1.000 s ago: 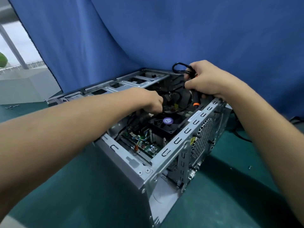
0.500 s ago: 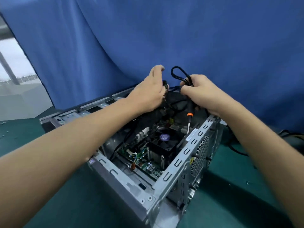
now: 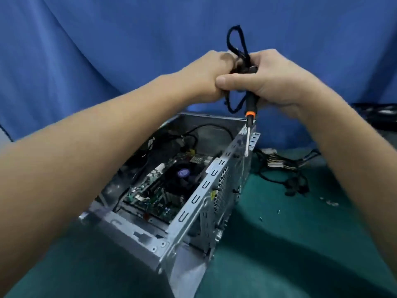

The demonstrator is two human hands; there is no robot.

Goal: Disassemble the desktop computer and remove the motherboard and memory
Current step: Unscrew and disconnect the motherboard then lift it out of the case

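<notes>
Left hand (image 3: 206, 76), right hand (image 3: 279, 80) clench cable (image 3: 245, 54); its loop sticks up.

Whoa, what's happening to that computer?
A person is taking it apart. The left hand and right hand both grip a bundle of black cables above the open case; the right hand also holds a screwdriver pointing down. The motherboard and its fan are still inside. On the green table lie other cables and loose screws.
</notes>
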